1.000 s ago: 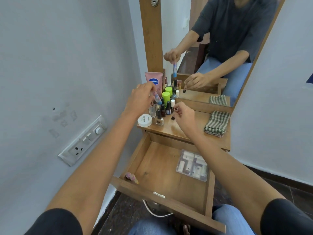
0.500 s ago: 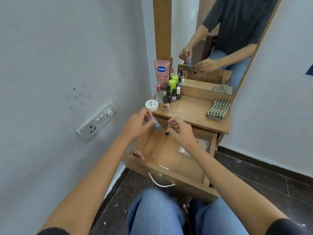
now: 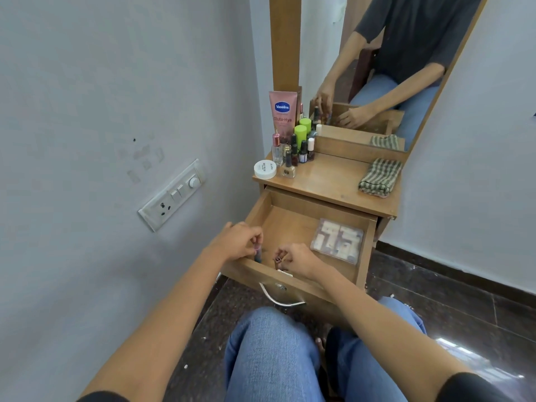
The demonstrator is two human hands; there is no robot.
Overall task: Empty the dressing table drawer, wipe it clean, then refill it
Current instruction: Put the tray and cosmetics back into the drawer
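as left hand (image 3: pixel 236 242) grips tube (image 3: pixel 257 255), right (image 3: pixel 297 261) pinches cap (image 3: pixel 277 259)

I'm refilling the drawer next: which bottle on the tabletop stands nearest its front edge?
The pale gold bottle with a black cap, right beside the white jar; the other bottles stand farther back.

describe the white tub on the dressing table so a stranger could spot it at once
Start at the dressing table top and go to the crowd of bottles at its left end, in front of the pink Vaseline tube. The white tub sits at the front left corner, beside a clear bottle with a black cap. It is the only low, round, white container there.
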